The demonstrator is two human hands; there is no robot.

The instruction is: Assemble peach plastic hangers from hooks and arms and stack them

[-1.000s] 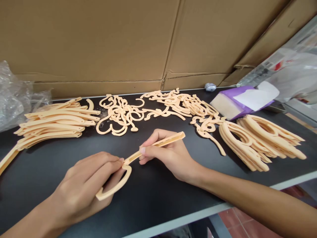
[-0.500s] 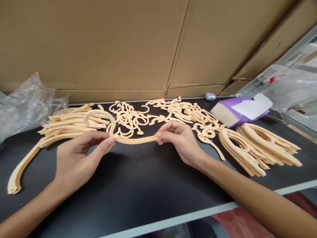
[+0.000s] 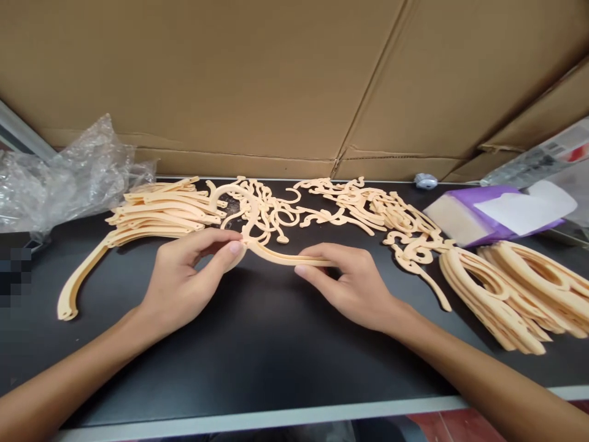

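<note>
Both hands hold one peach plastic hanger piece (image 3: 276, 255) just above the black table (image 3: 257, 356). My left hand (image 3: 188, 282) pinches it where the hook loop meets the arm. My right hand (image 3: 354, 285) pinches the other end of the arm. The hook loop curves up over the loose hooks behind. A stack of long hanger arms (image 3: 159, 215) lies just left of my left hand.
A pile of loose peach hooks (image 3: 322, 209) lies along the back. A stack of curved pieces (image 3: 506, 288) sits at the right. Crumpled clear plastic (image 3: 69, 172) is at far left, a purple-and-white pack (image 3: 497, 215) at far right. Cardboard sheets (image 3: 276, 80) stand behind the table.
The two parts held low near the table edge are now one joined piece, raised and turned flat with the hook pointing away. Both hands moved away from me toward the piles.
</note>
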